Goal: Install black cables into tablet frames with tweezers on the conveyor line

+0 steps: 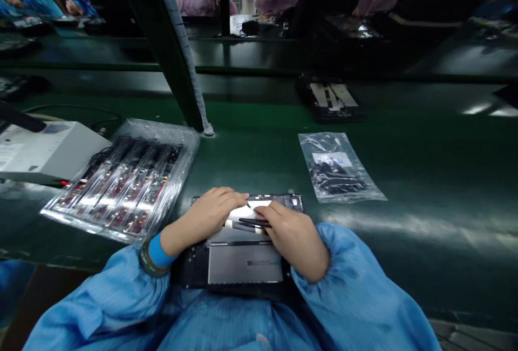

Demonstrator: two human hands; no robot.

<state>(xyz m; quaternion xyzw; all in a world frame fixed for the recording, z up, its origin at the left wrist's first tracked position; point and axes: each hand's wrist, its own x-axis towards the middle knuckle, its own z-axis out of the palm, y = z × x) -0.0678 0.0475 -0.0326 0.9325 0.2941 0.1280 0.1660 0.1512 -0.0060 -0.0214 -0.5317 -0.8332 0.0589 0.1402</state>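
An opened tablet-like device (194, 267) lies in front of me, its flat silver battery (243, 264) facing up. My left hand (212, 213) rests over its upper left part, fingers closed together with the tips at the far edge; what they pinch, if anything, is hidden. My right hand (291, 232) is closed at the upper right part, with black tweezers (254, 222) lying sideways in its grip. Between the fingertips of both hands shows a short thin black wire (250, 206), over a bright silver area of the device.
To the left, a clear plastic tray (182, 148) holds rows of small circuit parts with black wires, beside a white box-shaped machine (73, 148). A clear bag (340, 170) of black parts lies right. Beyond are another opened device (334, 97), a post (174, 54) and co-workers.
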